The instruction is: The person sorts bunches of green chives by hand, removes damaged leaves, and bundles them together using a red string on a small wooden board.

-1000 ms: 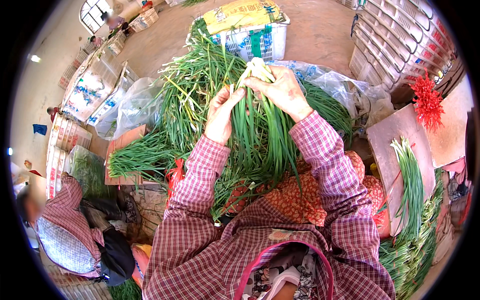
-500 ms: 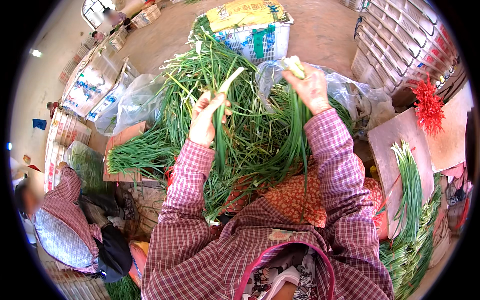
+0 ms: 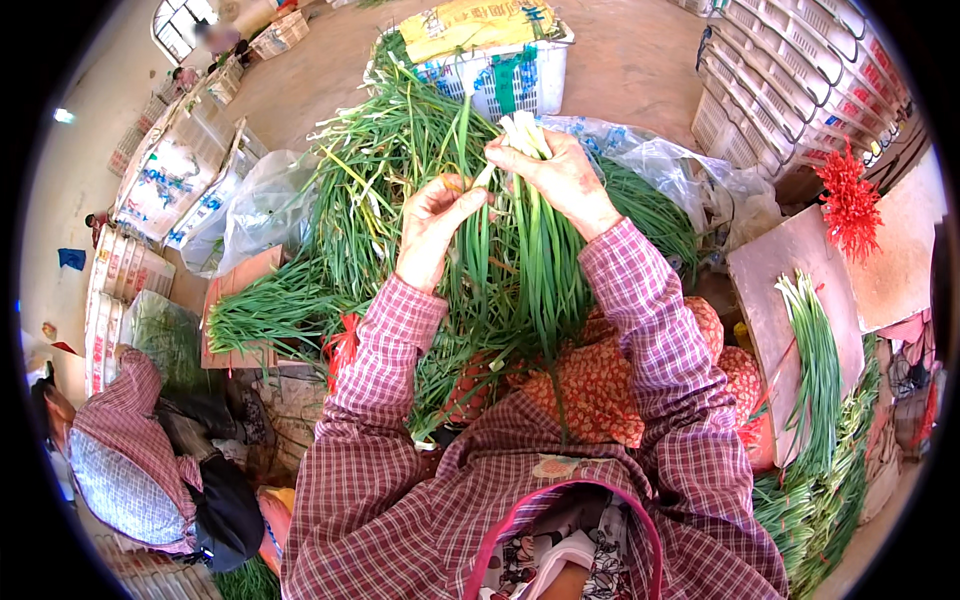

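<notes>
I can see a person with both hands busy in the middle of the frame, over green stalks. The right hand (image 3: 560, 178) is wrapped around a bunch of stalks (image 3: 540, 255), white ends up and long green leaves hanging down. The left hand (image 3: 432, 225) is just beside it, pinching a pale stalk (image 3: 484, 178) between thumb and finger.

The bunch in the right hand looks fairly neat. A big messy heap (image 3: 365, 170) is left, under and around the hands, so it looks like only a small part is sorted. At the right of the frame, one neat bunch (image 3: 818, 350) lies on a brown board (image 3: 750, 275), and more greens (image 3: 835, 525) lie below it.

Red strips (image 3: 850, 205) hang by the board. A white crate (image 3: 540, 80) with a yellow sack (image 3: 475, 30) on it stands at the top. Stacked crates (image 3: 775, 85) fill the upper right. Another person (image 3: 125, 465) sits at the lower left. The tangled leaves seem most in the way, since they cross close under both hands.
</notes>
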`<state>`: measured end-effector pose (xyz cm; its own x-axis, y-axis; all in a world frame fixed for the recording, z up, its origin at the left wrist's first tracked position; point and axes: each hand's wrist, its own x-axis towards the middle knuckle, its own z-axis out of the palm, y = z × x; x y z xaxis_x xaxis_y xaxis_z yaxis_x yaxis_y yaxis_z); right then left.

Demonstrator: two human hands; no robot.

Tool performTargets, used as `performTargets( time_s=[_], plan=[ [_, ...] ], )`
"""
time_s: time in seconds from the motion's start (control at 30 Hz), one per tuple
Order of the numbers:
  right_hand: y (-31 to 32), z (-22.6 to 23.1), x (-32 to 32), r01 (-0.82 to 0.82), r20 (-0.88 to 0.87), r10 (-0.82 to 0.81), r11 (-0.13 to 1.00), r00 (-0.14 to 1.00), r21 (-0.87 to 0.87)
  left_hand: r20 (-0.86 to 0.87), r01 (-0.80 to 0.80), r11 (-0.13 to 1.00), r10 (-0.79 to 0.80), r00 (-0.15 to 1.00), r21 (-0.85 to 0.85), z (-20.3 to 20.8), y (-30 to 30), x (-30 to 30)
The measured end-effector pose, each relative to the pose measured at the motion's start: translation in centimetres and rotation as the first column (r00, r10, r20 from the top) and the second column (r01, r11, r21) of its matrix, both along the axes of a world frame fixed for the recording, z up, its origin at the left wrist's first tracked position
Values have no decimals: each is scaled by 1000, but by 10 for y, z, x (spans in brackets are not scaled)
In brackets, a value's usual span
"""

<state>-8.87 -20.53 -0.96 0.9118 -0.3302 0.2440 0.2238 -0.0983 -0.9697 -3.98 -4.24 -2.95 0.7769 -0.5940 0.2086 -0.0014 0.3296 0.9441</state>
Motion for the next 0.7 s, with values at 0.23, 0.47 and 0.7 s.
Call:
performTargets(
  time_s=[0.23,0.47,0.7],
  plan=[
    [-4,9,-12,55,-32,-66,963,997,-262,294,-174,967,114,949,185,6,1,3],
    [3,3,-12,144,36,-147,834,988,-533,440,-239,941,113,891,241,15,-4,4],
    [5,-10,-14,-20,-34,6,903,999,-428,-95,-38,999,38,995,-1,22,-2,17]
  ],
)
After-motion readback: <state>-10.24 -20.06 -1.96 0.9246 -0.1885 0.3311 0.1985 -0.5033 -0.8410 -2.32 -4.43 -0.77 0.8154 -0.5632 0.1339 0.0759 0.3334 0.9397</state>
